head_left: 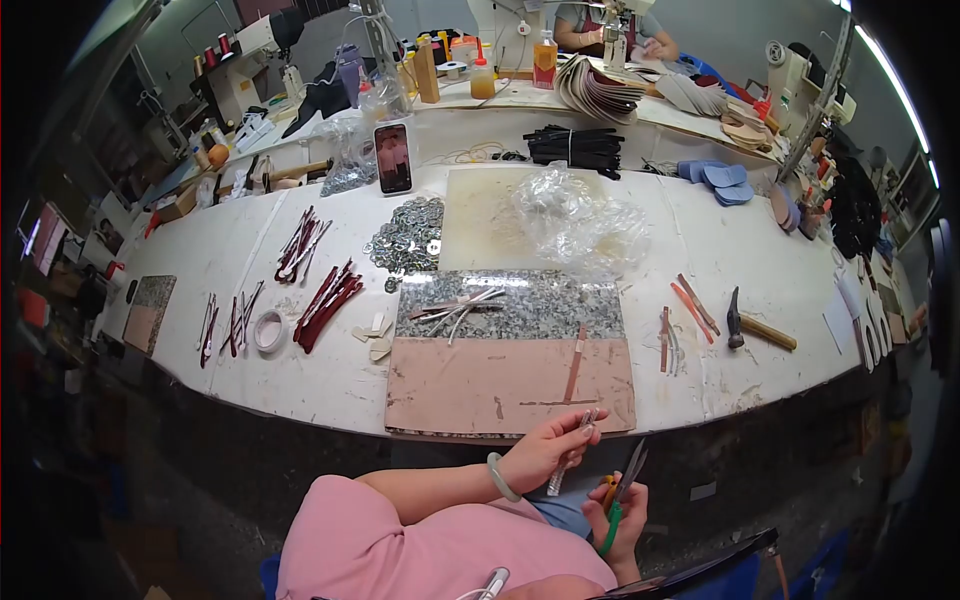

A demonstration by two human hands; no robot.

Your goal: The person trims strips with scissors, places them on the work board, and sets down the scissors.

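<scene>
My left hand (543, 450), with a pale bangle on its wrist, is closed on a thin, shiny whitish strip (556, 480) just off the table's front edge. Below and to the right, my right hand (626, 530) grips scissors (630, 468) with green and orange handles, their blades pointing up. Beyond the left hand, a brown strip (575, 370) lies on a tan board (450, 385). Silvery and dark strips (460, 308) are heaped on the speckled stone slab (570, 300) behind it.
Dark red strip bundles (328, 308), a tape roll (270, 331) and metal rings (408, 238) lie leftward. A hammer (765, 331) and orange strips (695, 308) are on the right. Crumpled plastic (580, 220) and a propped phone (393, 160) stand behind. Another person's hand (657, 47) shows across the table.
</scene>
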